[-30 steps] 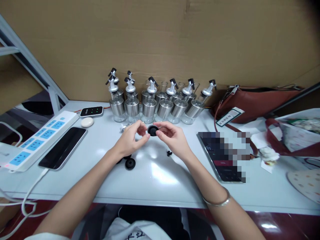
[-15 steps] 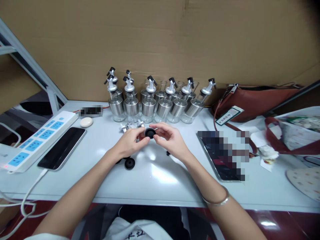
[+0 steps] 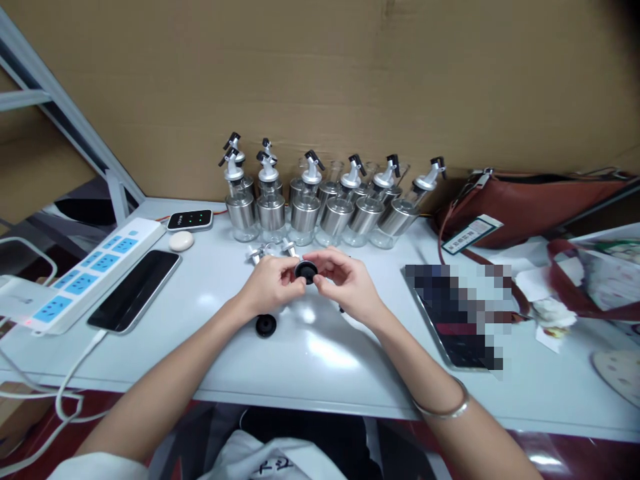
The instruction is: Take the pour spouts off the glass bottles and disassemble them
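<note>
Between both hands is a round spout cap (image 3: 306, 272), its black underside turned toward me and a pale rim around it. My left hand (image 3: 275, 281) pinches its left edge with thumb and fingers. On the opposite edge, the thumb and fingertips of my right hand (image 3: 347, 280) grip it too. A loose black disc (image 3: 266, 325) lies on the table below my left hand. Silver pourer parts (image 3: 289, 247) lie just behind the hands, partly hidden by them. A small dark piece shows under my right hand, too covered to name.
Glass bottles with steel sleeves (image 3: 305, 212) stand in rows at the back, several topped with pourers. To the left are a power strip (image 3: 56, 309), a charging phone (image 3: 135, 290) and a white round case (image 3: 181, 241). A tablet-like device (image 3: 440, 313) and brown bag (image 3: 540, 207) are right.
The view has shifted a little, so the scene sits further right. Both hands keep hold of the cap, which is tilted slightly differently; my fingers have moved only a little.
</note>
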`<state>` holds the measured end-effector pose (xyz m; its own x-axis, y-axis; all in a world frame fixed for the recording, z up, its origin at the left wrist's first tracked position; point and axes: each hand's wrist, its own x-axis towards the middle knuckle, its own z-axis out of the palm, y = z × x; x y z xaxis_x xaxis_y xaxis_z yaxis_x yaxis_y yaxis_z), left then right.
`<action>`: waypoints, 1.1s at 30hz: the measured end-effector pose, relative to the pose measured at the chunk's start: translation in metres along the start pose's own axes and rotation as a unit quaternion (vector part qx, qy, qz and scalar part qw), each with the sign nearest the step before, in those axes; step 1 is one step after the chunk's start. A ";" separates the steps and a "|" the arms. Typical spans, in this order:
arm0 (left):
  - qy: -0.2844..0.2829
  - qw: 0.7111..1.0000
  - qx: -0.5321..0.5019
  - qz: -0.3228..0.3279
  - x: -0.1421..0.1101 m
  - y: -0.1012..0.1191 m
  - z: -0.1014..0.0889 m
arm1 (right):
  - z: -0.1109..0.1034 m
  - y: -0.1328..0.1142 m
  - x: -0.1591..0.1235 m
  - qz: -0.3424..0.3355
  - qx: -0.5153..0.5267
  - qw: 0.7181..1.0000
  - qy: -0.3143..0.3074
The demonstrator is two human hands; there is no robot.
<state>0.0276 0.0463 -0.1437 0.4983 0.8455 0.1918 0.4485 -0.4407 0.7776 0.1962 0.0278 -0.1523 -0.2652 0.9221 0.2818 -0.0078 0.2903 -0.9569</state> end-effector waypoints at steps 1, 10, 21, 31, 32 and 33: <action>0.004 1.000 -0.001 0.000 0.000 0.000 0.000 | 0.000 0.000 0.000 0.004 0.006 1.000 -0.003; 0.017 1.000 0.001 0.000 0.001 0.004 0.002 | 0.002 -0.003 0.000 -0.011 0.036 0.999 0.025; 0.109 0.969 0.156 0.158 -0.001 -0.006 0.000 | -0.006 -0.002 0.005 -0.012 0.062 0.997 0.047; 0.132 0.972 0.062 0.186 -0.001 -0.005 0.003 | -0.015 -0.002 0.006 -0.047 -0.043 0.997 0.036; 0.130 0.973 0.059 0.181 -0.001 -0.005 0.003 | -0.018 -0.004 0.006 -0.061 -0.079 0.995 0.029; 0.133 0.973 0.058 0.178 0.000 -0.004 0.003 | -0.022 -0.006 0.007 -0.078 -0.125 0.989 0.029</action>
<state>0.0280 0.0467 -0.1489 0.4357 0.6735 0.5971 0.3709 -0.7388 0.5627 0.2155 0.0380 -0.1434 -0.2231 0.8724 0.4349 0.1968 0.4773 -0.8564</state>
